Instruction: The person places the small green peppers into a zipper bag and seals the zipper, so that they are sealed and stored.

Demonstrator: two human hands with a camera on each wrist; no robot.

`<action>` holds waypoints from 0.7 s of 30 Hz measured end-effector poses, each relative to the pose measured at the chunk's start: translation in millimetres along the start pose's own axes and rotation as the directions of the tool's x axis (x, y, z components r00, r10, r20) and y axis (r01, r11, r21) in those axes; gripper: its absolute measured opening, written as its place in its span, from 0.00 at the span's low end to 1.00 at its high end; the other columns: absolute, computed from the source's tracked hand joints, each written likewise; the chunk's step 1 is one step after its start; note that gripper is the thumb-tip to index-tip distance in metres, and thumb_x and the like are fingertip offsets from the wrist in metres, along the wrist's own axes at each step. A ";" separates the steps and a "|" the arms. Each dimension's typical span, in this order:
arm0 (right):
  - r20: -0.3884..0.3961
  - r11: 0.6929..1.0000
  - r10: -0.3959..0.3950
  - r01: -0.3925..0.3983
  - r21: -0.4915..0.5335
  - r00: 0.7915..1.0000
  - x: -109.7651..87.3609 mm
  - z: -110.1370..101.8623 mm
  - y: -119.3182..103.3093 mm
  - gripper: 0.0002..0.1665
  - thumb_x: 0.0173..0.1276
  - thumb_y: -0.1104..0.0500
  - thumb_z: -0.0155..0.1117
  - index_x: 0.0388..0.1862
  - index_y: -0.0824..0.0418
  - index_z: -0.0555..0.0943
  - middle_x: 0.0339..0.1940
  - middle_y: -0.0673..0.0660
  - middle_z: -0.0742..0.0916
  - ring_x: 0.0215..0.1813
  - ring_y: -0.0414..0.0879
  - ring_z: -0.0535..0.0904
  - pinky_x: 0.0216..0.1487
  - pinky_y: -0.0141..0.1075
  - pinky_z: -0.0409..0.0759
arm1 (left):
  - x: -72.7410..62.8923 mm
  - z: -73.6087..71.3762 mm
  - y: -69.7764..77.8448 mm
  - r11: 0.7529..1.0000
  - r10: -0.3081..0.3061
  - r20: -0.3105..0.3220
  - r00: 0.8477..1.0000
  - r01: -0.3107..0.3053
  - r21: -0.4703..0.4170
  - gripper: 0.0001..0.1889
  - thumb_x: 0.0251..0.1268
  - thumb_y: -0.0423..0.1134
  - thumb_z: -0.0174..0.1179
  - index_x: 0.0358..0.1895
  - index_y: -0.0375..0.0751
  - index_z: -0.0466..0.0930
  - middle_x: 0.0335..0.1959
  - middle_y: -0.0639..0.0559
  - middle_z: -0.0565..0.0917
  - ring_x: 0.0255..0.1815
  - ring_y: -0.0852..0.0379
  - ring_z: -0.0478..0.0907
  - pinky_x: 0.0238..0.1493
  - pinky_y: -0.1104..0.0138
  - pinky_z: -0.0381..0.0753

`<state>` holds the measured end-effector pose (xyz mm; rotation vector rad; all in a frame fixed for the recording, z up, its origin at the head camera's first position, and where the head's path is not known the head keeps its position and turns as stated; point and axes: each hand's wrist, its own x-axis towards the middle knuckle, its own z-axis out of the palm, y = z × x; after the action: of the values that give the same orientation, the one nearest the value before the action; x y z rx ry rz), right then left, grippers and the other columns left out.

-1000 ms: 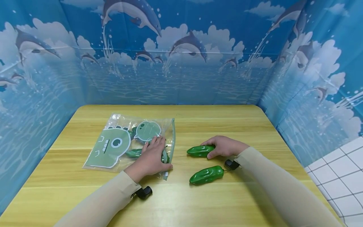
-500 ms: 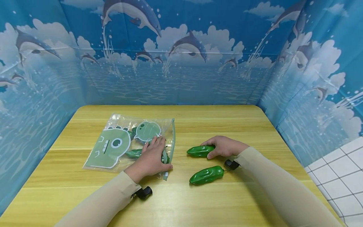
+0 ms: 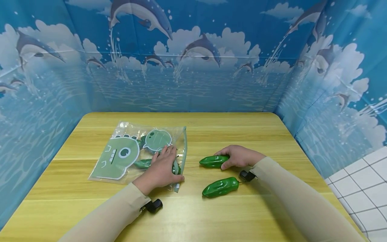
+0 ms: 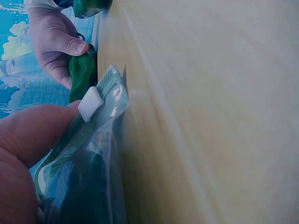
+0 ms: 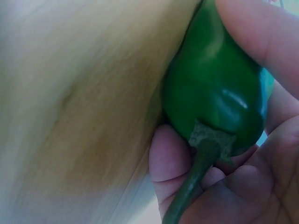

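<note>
Head view: the right hand's grip (image 3: 239, 156) is closed round the stem end of a pepper (image 3: 213, 161) on the table (image 3: 193, 215), between bag (image 3: 185, 141) and sleeve (image 3: 290, 188). The left hand (image 3: 161, 171) lies fingers outstretched on the bag. The held pepper's gloss and taper could let it swivel out if the pinch loosens; a wrist swing might knock the second pepper (image 3: 220, 187), its stem being near the wrist camera (image 3: 247, 175). Without the left hand's weight, the bag could slide. Since half a second ago, nothing has visibly moved.
</note>
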<state>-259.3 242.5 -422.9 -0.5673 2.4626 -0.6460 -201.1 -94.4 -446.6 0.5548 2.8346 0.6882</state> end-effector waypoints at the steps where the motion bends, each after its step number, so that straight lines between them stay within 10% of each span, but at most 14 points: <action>1: 0.001 1.000 0.001 -0.001 0.000 1.000 0.1 0.0 0.1 0.35 0.68 0.52 0.77 0.74 0.52 0.79 0.62 0.50 0.88 0.65 0.51 0.82 0.68 0.52 0.79 | -0.1 0.0 0.0 1.000 0.000 0.000 1.000 0.000 0.000 0.67 0.56 0.62 0.77 0.87 0.36 0.41 0.88 0.40 0.44 0.90 0.41 0.34 0.85 0.37 0.34; 21: 0.006 1.000 -0.007 0.007 -0.017 1.000 -1.2 -1.2 -2.7 0.34 0.69 0.53 0.76 0.74 0.53 0.80 0.61 0.50 0.88 0.63 0.48 0.82 0.68 0.51 0.79 | -0.3 0.6 -0.6 1.000 0.006 -0.004 1.000 -0.006 0.010 0.66 0.56 0.63 0.76 0.87 0.36 0.42 0.88 0.40 0.45 0.90 0.40 0.35 0.85 0.37 0.35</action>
<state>-258.4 241.4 -420.1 -0.5835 2.4639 -0.6250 -200.9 -94.7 -447.4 0.5641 2.8430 0.6775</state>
